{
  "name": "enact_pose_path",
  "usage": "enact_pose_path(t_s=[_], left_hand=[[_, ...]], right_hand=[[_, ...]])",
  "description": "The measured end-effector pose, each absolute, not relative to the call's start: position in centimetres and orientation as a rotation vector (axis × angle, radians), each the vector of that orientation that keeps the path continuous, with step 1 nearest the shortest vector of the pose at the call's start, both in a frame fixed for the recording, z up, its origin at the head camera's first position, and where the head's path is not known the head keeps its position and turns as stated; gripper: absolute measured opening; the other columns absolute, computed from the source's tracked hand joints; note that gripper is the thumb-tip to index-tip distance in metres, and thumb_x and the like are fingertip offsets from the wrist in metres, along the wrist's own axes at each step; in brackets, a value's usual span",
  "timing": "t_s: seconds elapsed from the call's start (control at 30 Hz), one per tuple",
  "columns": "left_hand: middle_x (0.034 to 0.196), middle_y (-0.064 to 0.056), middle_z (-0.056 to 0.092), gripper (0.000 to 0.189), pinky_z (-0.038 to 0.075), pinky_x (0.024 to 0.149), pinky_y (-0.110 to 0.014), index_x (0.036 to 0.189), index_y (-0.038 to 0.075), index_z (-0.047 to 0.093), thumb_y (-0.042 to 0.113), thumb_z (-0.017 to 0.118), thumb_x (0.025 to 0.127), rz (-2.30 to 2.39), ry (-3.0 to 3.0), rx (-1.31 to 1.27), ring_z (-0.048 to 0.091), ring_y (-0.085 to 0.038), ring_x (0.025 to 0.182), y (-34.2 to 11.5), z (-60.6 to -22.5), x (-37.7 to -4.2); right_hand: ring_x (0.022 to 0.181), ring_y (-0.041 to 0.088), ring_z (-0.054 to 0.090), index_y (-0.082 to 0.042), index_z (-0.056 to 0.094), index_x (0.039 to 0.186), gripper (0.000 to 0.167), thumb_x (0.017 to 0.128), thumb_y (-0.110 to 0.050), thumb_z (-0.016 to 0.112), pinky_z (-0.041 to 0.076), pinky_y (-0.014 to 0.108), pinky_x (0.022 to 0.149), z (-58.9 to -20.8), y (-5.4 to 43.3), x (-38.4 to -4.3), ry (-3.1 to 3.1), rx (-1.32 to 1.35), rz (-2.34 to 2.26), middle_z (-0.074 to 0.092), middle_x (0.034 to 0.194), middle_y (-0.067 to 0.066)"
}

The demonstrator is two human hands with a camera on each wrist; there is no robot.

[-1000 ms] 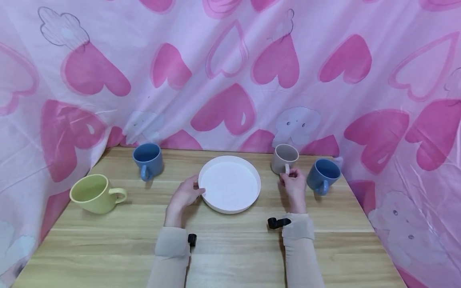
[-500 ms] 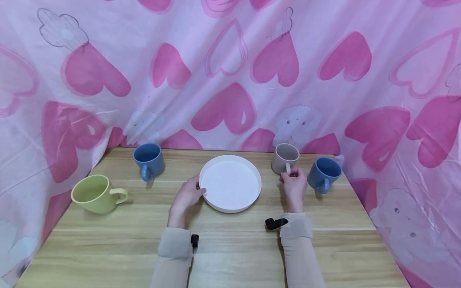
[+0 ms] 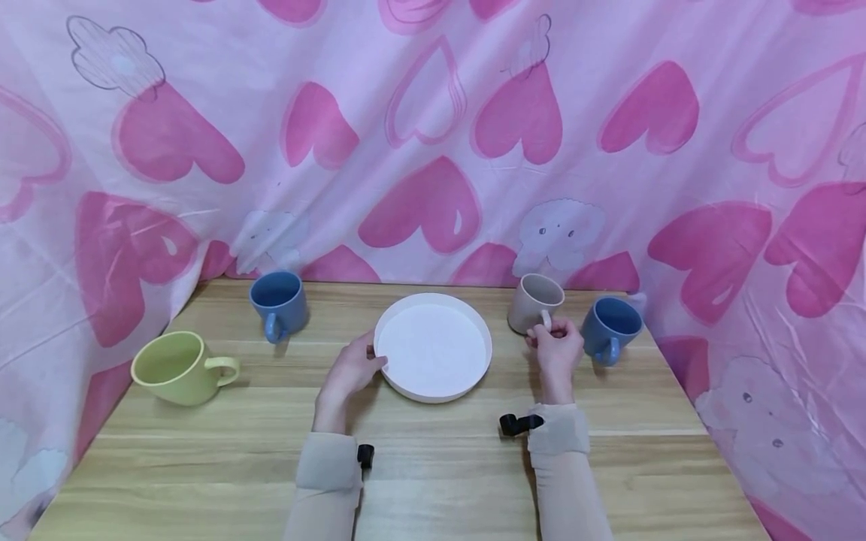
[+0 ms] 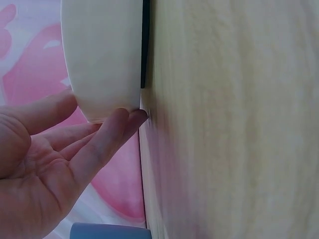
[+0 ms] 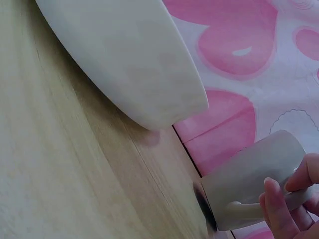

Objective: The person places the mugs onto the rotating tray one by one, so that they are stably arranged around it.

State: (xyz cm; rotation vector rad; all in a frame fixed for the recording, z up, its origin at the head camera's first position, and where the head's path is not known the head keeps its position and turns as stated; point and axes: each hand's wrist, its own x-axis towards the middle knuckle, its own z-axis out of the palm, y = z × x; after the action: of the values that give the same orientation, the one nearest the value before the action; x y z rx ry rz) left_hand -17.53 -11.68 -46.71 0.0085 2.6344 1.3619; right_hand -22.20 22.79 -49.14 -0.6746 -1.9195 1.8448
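A shallow white round dish (image 3: 433, 346) lies on the wooden table. My left hand (image 3: 350, 368) pinches its left edge, the thumb at the rim and fingers against the side and bottom edge, as the left wrist view shows the hand (image 4: 65, 154) and dish wall (image 4: 104, 55). On the right, my right hand (image 3: 558, 349) pinches the handle of a grey mug (image 3: 531, 306) between thumb and fingers. The mug leans slightly, with a dark shadow under its base in the right wrist view, where the mug (image 5: 249, 172) is near the right hand (image 5: 291, 204).
A blue mug (image 3: 612, 327) stands close to the right of my right hand. Another blue mug (image 3: 279, 304) is at the back left, and a wide yellow-green cup (image 3: 177, 368) sits in front of it. A pink heart-print cloth (image 3: 419, 90) hangs behind the table.
The grey mug, upright before, now tips slightly to the right, and my right hand has shifted a little right with its handle. My left hand and the dish stay put.
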Motion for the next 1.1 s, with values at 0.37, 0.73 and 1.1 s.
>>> enact_pose_path(t_s=[0.37,0.73,1.1], left_hand=[[0.130,-0.020,0.058,0.049,0.036,0.106,-0.050,0.143,0.002,0.047,0.006,0.060,0.095,1.373,2.626,-0.008,0.052,-0.034,0.122,-11.6,-46.7,-17.5],[0.127,-0.020,0.060,0.046,0.037,0.105,-0.051,0.140,0.002,0.051,0.006,0.061,0.094,1.376,2.631,-0.007,0.053,-0.034,0.121,-11.8,-46.8,-17.5],[0.129,-0.019,0.059,0.047,0.037,0.106,-0.051,0.141,0.003,0.050,0.006,0.061,0.095,1.368,2.622,-0.029,0.052,-0.034,0.122,-11.7,-46.5,-17.4]], right_hand=[[0.062,0.019,0.068,0.001,0.053,0.096,0.019,0.081,0.001,0.065,0.059,0.036,0.065,-48.1,22.0,-21.8,-1.915,-0.657,1.860,0.056,0.085,0.013],[0.063,0.024,0.069,-0.003,0.055,0.091,0.014,0.082,-0.002,0.065,0.059,0.032,0.059,-46.2,20.8,-21.1,-1.988,-0.565,1.757,0.060,0.083,0.013],[0.058,0.025,0.068,0.000,0.055,0.088,0.013,0.080,0.001,0.064,0.059,0.039,0.057,-45.3,18.5,-20.5,-2.015,-0.424,1.754,0.061,0.079,0.013]])
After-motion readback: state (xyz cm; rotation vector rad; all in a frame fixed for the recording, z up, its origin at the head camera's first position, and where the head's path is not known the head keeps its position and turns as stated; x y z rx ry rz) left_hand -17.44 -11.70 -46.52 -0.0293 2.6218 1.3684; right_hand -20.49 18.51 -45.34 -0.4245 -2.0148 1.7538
